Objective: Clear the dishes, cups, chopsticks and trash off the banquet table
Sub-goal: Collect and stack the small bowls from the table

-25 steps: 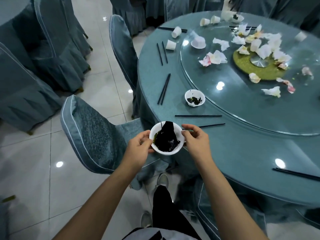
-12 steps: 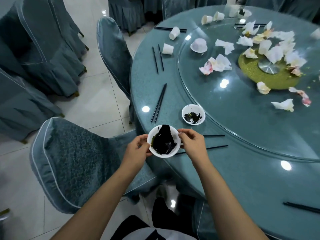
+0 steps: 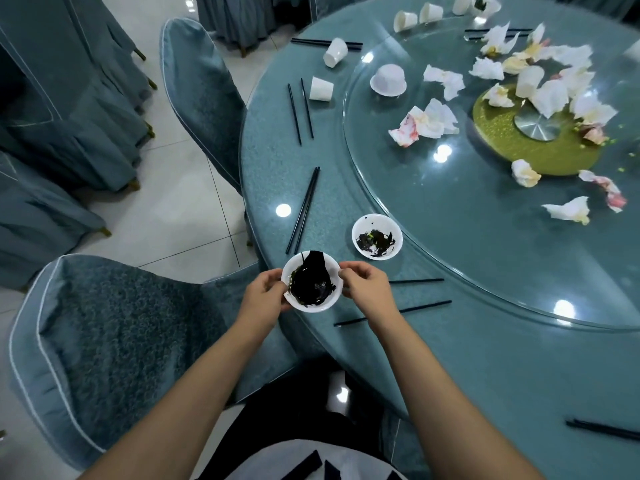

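A white bowl (image 3: 325, 304) full of dark leftovers is held at the near edge of the round teal table (image 3: 485, 358). My left hand (image 3: 265, 297) grips its left rim and my right hand (image 3: 367, 292) pinches its right rim. A second white bowl (image 3: 376, 237) with dark scraps stands just beyond it. Black chopsticks (image 3: 303, 211) lie to the left of that bowl, two loose sticks (image 3: 415, 308) lie by my right hand, and another pair (image 3: 300, 110) lies farther back. White paper cups (image 3: 321, 89) lie tipped over near the far edge.
A glass turntable (image 3: 485, 237) carries crumpled napkins (image 3: 427, 121), an upturned white bowl (image 3: 388, 79) and a green centre mat (image 3: 540, 147). Teal-covered chairs (image 3: 114, 341) stand close on my left, one more (image 3: 204, 95) against the table. More chopsticks (image 3: 602, 429) lie at the right front.
Both hands have carried the bowl forward, from beside the chair to over the table's edge, nearer the second bowl. My view has closed in on the table.
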A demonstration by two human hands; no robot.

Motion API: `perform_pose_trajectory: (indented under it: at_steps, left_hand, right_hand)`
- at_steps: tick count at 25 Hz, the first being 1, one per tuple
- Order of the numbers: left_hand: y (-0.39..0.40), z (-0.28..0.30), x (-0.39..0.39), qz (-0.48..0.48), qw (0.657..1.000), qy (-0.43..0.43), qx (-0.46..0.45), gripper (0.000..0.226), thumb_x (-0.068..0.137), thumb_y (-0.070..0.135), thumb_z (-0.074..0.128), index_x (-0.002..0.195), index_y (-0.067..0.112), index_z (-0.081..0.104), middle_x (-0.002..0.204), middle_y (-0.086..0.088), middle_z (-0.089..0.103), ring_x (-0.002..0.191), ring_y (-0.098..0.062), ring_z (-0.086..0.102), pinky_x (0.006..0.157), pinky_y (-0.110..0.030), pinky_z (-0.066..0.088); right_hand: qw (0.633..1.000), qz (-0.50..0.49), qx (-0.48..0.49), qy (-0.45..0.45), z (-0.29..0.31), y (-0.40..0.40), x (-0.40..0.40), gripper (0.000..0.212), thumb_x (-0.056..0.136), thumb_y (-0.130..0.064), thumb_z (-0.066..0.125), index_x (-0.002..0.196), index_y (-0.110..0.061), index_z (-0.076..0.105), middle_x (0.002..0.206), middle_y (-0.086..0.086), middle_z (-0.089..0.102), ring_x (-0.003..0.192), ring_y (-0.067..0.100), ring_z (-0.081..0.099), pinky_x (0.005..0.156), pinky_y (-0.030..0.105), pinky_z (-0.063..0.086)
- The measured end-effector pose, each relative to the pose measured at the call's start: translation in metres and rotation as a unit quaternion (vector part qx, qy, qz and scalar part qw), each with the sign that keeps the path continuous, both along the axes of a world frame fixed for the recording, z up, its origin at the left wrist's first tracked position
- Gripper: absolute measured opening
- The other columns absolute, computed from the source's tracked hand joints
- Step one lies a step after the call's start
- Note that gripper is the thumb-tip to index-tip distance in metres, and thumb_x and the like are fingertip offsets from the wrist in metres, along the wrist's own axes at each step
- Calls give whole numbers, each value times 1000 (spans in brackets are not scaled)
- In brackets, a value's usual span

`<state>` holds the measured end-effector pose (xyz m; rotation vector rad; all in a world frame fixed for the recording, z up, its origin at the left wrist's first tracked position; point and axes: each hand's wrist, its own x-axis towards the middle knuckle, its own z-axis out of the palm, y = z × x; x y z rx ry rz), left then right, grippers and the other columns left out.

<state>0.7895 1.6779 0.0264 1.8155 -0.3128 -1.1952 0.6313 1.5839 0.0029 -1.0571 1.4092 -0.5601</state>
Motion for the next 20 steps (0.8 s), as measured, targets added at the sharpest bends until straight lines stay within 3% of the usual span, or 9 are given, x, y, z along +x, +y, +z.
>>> perform_pose_trajectory:
  at_steps: [4, 10, 13, 16, 20]
  left_hand:
    - [-13, -18, 7, 2, 1000, 11, 23, 32, 99, -2, 47, 129, 2, 59, 124, -20, 65, 113, -36, 65, 95, -48, 56]
    - [-25, -37, 12, 9, 999, 30, 33, 30, 98, -3, 48, 126, 1, 59, 124, -24, 65, 115, -39, 64, 95, -50, 56]
    - [-28, -42, 13, 13, 999, 34, 34, 29, 98, -4, 48, 123, 2, 60, 124, -26, 65, 115, -40, 64, 94, -49, 56]
    - [-28, -45, 15, 11, 999, 33, 35, 26, 98, -4, 48, 119, 6, 60, 123, -25, 65, 112, -38, 66, 94, -48, 56]
    - [-26, -45, 15, 4, 999, 27, 42, 29, 97, -4, 48, 121, 5, 60, 123, -24, 65, 113, -38, 65, 94, -46, 56]
  right_hand:
    - [1000, -1, 28, -7, -15, -7, 4, 14, 90, -8, 64, 98, -9, 76, 92, 8, 74, 78, 15, 67, 91, 44, 60]
    - [999, -4, 44, 17, -32, -18, 7, 12, 89, -10, 67, 97, -11, 76, 98, 9, 76, 101, 29, 71, 98, 51, 55]
    - [998, 3, 55, 20, -38, -20, 9, 13, 88, -11, 66, 94, -15, 77, 93, 5, 77, 89, 20, 70, 98, 50, 56]
    - [998, 5, 50, 32, -42, -21, 8, 13, 87, -13, 67, 92, -17, 78, 94, 4, 77, 89, 19, 71, 98, 48, 56]
    - [991, -118, 25, 58, -46, -37, -5, 8, 89, -15, 64, 83, -18, 69, 85, 12, 75, 70, 21, 69, 81, 44, 59]
